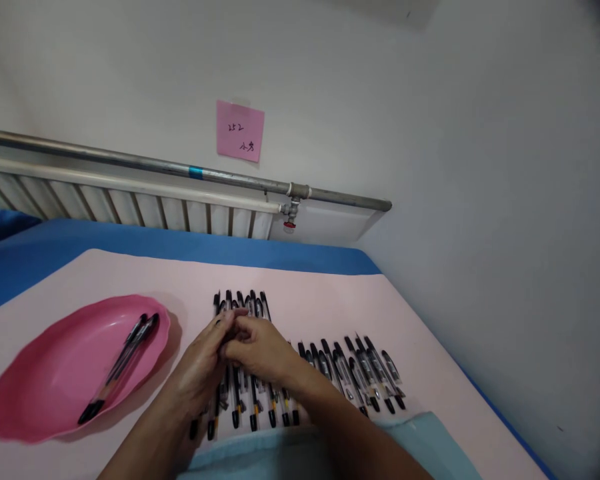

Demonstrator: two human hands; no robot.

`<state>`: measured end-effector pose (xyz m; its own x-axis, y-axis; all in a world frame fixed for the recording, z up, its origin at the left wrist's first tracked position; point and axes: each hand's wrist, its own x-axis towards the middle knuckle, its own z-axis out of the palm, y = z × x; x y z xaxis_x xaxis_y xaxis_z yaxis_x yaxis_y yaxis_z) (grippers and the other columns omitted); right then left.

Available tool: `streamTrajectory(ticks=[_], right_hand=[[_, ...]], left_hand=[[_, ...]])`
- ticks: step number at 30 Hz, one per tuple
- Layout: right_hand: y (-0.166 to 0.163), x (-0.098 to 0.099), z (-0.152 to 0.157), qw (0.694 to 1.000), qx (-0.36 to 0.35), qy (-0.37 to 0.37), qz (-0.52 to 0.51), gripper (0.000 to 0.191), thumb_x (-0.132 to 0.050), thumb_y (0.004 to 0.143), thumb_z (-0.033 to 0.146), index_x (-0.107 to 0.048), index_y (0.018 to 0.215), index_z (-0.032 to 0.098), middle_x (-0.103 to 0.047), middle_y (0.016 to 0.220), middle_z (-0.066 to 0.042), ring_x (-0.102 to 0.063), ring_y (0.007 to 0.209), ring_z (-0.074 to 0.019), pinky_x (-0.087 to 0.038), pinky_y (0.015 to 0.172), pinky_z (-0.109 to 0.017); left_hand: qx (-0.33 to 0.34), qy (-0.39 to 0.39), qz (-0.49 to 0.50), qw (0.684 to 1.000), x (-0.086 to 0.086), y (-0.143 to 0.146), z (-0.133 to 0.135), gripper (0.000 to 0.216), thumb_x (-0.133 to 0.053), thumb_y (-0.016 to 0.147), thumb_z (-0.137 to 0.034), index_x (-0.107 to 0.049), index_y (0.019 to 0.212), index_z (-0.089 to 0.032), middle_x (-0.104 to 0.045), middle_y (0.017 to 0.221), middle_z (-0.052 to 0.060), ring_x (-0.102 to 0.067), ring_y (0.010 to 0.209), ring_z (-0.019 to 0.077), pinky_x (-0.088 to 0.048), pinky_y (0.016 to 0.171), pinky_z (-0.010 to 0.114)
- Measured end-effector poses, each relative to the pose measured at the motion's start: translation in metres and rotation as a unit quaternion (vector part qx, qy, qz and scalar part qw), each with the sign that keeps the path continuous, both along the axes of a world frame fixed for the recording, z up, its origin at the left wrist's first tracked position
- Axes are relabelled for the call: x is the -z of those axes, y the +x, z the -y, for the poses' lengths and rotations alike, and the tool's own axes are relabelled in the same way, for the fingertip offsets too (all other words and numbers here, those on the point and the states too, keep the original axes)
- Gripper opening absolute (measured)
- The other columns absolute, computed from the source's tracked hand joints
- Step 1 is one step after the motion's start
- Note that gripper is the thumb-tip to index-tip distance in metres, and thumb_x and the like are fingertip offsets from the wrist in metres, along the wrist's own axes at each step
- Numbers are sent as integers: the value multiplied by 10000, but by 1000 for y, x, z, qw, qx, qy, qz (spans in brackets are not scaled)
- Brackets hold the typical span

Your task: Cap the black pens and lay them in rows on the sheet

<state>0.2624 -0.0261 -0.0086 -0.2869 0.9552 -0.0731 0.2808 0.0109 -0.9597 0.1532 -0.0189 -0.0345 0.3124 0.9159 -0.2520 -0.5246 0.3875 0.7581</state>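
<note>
My left hand (211,341) and my right hand (263,348) meet above a group of clear-barrelled pens with black caps and ends (253,407). The right fingers are curled in against the left hand, whose fingers are bent and partly covered. Anything between them is hidden. Pens in this group lie side by side beneath both hands, their ends showing above and below. To the right of my right forearm, a second row of similar pens (347,367) lies slanted, with loose caps among them.
A pink scalloped dish (55,353) on the left holds a few pens (123,363). Everything rests on a pale pink sheet (325,300) over a blue surface (220,251). Light blue cloth (425,440) lies in front. A radiator (170,210) and pipe (130,161) run along the back wall.
</note>
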Motion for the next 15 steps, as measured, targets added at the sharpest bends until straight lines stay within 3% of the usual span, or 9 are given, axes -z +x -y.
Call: streamTrajectory(ticks=[3, 6, 7, 11, 15], right_hand=[[20, 1, -12, 997, 65, -41, 2, 126, -519, 662, 160, -583, 770, 165, -539, 600, 37, -476, 505, -77, -373, 473, -170], [51, 9, -29, 965, 210, -24, 154, 151, -510, 694, 211, -604, 794, 147, -574, 611, 10, -493, 501, -84, -369, 464, -173], [62, 14, -34, 956, 229, -28, 180, 156, -504, 690, 199, -610, 781, 130, -589, 625, -10, -510, 519, -94, -370, 470, -179], [86, 35, -45, 940, 237, -23, 244, 147, -521, 660, 198, -636, 703, 117, -624, 650, -42, -558, 616, -131, -379, 530, -198], [84, 43, -48, 932, 218, -6, 289, 173, -542, 653, 212, -666, 744, 133, -653, 718, -43, -577, 694, -141, -385, 596, -201]], left_hand=[[-19, 11, -27, 999, -2, -3, -4, 405, -588, 736, -406, -592, 1045, -143, -607, 1078, 108, -548, 1002, 218, -437, 829, 300], [-69, -1, -65, 996, -5, -10, -10, 368, -553, 771, -367, -564, 1066, -146, -591, 1108, 116, -566, 972, 203, -447, 816, 309], [-76, -7, -71, 995, -6, -12, -12, 352, -537, 784, -354, -562, 1063, -142, -589, 1109, 120, -571, 962, 201, -452, 809, 310], [-72, -19, -79, 994, -11, -16, -13, 302, -492, 813, -312, -575, 1028, -117, -604, 1066, 135, -596, 898, 199, -477, 769, 315], [-79, -8, -85, 993, -17, -24, -14, 267, -508, 798, -291, -592, 968, -102, -635, 946, 130, -616, 784, 191, -500, 676, 301]])
